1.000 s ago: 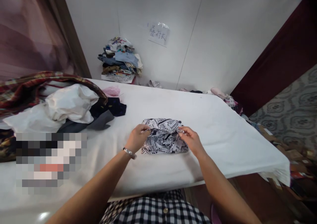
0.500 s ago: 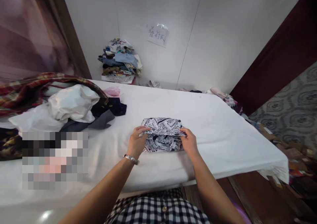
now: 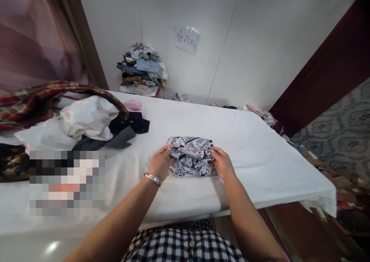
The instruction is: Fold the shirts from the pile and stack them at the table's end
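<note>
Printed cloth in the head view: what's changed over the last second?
Both hands, left hand and right hand, kept their pinch on the printed cloth and drew its near layer back over itself, leaving a smaller bundle. The clothes heap and white table are unchanged.

That folded cloth in the middle is black and white, covered in a newspaper-type print. The table under it is plain white. Over on the left there's a red plaid blanket with dark and yellowish lines, a crumpled white garment, and some navy and grey clothes next to it, plus a bit of pink fabric. The far stack of clothes is mostly blues, browns and whites. The shirt nearest the camera is black and white gingham.
</note>
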A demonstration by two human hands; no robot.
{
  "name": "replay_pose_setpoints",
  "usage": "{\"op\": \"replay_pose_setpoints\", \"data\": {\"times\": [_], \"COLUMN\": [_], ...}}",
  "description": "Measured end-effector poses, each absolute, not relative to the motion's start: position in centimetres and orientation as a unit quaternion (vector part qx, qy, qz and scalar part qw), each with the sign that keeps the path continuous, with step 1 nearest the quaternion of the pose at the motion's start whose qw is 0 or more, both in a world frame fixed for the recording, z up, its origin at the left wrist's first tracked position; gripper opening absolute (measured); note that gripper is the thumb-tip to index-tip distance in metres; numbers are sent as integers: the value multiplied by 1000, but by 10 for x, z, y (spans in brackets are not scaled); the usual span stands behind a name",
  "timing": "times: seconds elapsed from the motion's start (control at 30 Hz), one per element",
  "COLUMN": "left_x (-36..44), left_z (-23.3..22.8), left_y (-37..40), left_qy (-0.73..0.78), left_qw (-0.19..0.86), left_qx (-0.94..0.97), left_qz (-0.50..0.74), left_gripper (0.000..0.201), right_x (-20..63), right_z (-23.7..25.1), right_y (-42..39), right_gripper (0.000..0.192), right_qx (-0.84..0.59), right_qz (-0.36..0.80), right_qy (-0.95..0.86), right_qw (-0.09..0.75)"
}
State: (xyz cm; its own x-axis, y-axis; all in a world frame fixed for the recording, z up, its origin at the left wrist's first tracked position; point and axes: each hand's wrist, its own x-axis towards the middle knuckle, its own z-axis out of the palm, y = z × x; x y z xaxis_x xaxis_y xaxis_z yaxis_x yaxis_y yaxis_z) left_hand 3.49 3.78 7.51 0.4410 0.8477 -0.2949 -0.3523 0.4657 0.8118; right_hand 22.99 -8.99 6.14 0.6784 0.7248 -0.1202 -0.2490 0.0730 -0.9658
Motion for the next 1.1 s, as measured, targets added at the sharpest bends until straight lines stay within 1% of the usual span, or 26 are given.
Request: {"op": "replay_pose_setpoints", "data": {"times": [0.07,0.17,0.33,0.4,0.53,0.67,0.8,1.0,1.07,1.1], "left_x": [37,42,49,51,52,54,56,63,63,63], "left_z": [76,76,77,79,82,76,70,75,76,76], "left_y": [41,45,52,55,60,65,69,77,80,82], "left_qy": [345,328,336,349,345,313,275,261,276,287], "left_qw": [804,827,839,847,872,871,872,872,867,863], "left_qx": [304,281,251,239,221,199,202,224,243,258], "left_qz": [376,360,348,320,267,323,352,347,338,325], "left_gripper": [8,9,3,2,10,14,27,45,46,43], "right_x": [231,232,239,244,256,266,270,279,283,284], "right_z": [63,65,64,61,56,52,51,56,60,62], "right_y": [-87,-81,-68,-64,-61,-64,-66,-60,-58,-58], "right_gripper": [34,35,30,28,30,41,53,54,52,52], "right_qx": [-558,-532,-494,-477,-435,-405,-412,-434,-451,-456], "right_qz": [383,411,456,470,472,492,501,481,467,460], "right_qy": [-190,-158,-155,-158,-146,-138,-144,-156,-148,-144], "right_qw": [712,723,724,725,752,759,748,746,747,749]}}
